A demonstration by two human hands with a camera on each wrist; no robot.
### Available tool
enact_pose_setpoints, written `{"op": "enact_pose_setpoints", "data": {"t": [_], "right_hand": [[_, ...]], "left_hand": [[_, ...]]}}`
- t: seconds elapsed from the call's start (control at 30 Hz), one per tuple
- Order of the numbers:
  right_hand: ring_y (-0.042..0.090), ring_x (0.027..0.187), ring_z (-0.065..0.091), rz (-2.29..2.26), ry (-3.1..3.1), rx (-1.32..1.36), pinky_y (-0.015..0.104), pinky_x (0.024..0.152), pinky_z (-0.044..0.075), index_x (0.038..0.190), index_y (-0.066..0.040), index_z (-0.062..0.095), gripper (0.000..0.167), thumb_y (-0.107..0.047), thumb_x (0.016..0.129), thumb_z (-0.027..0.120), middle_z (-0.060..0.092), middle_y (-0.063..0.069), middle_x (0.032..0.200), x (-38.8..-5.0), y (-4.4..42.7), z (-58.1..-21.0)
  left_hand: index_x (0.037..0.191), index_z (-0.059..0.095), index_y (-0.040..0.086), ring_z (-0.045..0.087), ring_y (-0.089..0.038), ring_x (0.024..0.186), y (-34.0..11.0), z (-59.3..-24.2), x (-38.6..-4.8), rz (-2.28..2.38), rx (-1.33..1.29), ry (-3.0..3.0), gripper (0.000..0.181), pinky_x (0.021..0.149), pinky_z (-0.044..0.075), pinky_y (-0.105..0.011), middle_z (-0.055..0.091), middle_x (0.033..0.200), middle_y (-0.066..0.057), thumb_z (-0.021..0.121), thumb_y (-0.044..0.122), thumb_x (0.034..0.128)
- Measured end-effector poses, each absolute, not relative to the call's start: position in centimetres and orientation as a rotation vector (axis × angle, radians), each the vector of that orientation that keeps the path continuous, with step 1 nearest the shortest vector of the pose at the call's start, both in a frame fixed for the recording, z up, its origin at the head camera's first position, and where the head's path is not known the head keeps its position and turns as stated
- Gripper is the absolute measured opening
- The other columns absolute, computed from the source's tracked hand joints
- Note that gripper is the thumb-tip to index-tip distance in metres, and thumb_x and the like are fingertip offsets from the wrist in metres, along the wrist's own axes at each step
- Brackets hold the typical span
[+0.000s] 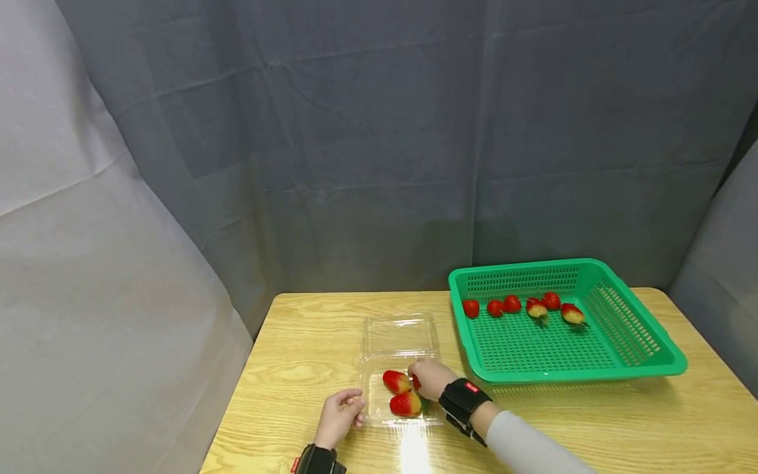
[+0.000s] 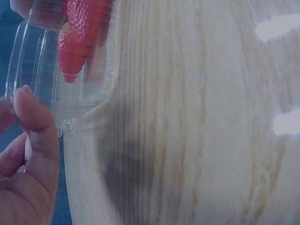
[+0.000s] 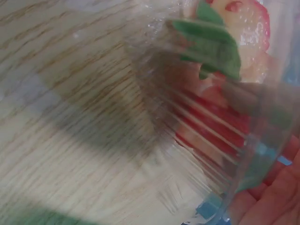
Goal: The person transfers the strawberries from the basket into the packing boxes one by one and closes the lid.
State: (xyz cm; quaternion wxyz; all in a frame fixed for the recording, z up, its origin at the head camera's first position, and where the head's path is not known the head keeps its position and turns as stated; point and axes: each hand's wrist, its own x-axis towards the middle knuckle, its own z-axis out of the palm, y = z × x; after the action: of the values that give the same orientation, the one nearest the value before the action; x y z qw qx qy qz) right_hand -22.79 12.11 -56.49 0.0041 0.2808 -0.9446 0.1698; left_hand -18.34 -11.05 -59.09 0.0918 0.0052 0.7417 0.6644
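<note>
A clear plastic box (image 1: 379,411) with its lid folded back lies on the table. Two red and yellow strawberries (image 1: 405,403) rest in its left and middle part. My right hand (image 1: 433,378) reaches into the box's right side, fingers curled round another strawberry (image 1: 416,382), mostly hidden by the hand. In the right wrist view that red fruit (image 3: 215,122) shows through the clear wall, near a green leaf (image 3: 211,42). My left hand (image 1: 340,415) pinches the box's left edge; the left wrist view shows thumb and finger of this hand (image 2: 33,154) at the rim.
A green basket (image 1: 568,377) stands on the right of the wooden table (image 1: 308,342), holding several strawberries (image 1: 512,303) along its back part. The open lid (image 1: 399,336) lies behind the box. Grey cloth (image 1: 367,145) hangs behind the table and at both sides.
</note>
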Motion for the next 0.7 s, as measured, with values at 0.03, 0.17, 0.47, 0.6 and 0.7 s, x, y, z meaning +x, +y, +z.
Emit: {"op": "enact_pose_setpoints", "data": {"t": [0.03, 0.17, 0.47, 0.6, 0.7], "right_hand": [[0.021, 0.067, 0.057, 0.534, -2.97, 0.878, 0.029, 0.059, 0.049, 0.089, 0.0, 0.066, 0.029, 0.009, 0.061, 0.07, 0.062, 0.007, 0.074, -22.7, 12.1, -56.4], [0.021, 0.075, 0.057, 0.619, -3.001, 0.883, 0.032, 0.065, 0.049, 0.098, 0.002, 0.065, 0.033, 0.005, 0.065, 0.07, 0.065, 0.013, 0.089, -22.6, 12.2, -54.9], [0.029, 0.093, 0.058, 1.001, -2.846, 0.671, 0.039, 0.077, 0.051, 0.112, -0.002, 0.061, 0.03, -0.008, 0.082, 0.065, 0.062, 0.013, 0.107, -24.1, 16.7, -47.3], [0.035, 0.101, 0.053, 1.009, -2.776, 0.439, 0.045, 0.082, 0.048, 0.12, -0.001, 0.056, 0.035, -0.008, 0.086, 0.061, 0.056, 0.02, 0.116, -25.6, 21.3, -45.4], [0.041, 0.102, 0.05, 0.956, -2.764, 0.299, 0.05, 0.081, 0.045, 0.123, 0.003, 0.05, 0.04, -0.006, 0.086, 0.059, 0.048, 0.028, 0.121, -27.1, 25.0, -45.7]], "left_hand": [[0.114, 0.05, -0.018, 0.054, -0.007, 0.055, -11.0, -59.0, -18.4, 1.972, 0.013, 2.203, 0.034, 0.047, 0.049, -0.018, 0.046, 0.073, -0.001, 0.058, 0.002, 0.0877], [0.114, 0.05, -0.018, 0.054, -0.007, 0.055, -11.1, -58.9, -18.3, 1.968, 0.01, 2.201, 0.034, 0.048, 0.05, -0.018, 0.046, 0.074, -0.001, 0.057, 0.002, 0.0878], [0.114, 0.05, -0.019, 0.055, -0.009, 0.055, -11.1, -58.9, -18.2, 1.966, -0.009, 2.197, 0.033, 0.048, 0.05, -0.02, 0.046, 0.075, -0.002, 0.057, 0.001, 0.0878], [0.114, 0.05, -0.018, 0.055, -0.008, 0.055, -11.1, -59.0, -18.3, 1.956, -0.001, 2.203, 0.033, 0.049, 0.051, -0.02, 0.047, 0.075, -0.002, 0.057, 0.001, 0.0876], [0.114, 0.051, -0.018, 0.055, -0.008, 0.055, -11.1, -59.0, -18.4, 1.947, -0.003, 2.214, 0.033, 0.049, 0.051, -0.021, 0.047, 0.075, -0.002, 0.058, 0.002, 0.0875]]}}
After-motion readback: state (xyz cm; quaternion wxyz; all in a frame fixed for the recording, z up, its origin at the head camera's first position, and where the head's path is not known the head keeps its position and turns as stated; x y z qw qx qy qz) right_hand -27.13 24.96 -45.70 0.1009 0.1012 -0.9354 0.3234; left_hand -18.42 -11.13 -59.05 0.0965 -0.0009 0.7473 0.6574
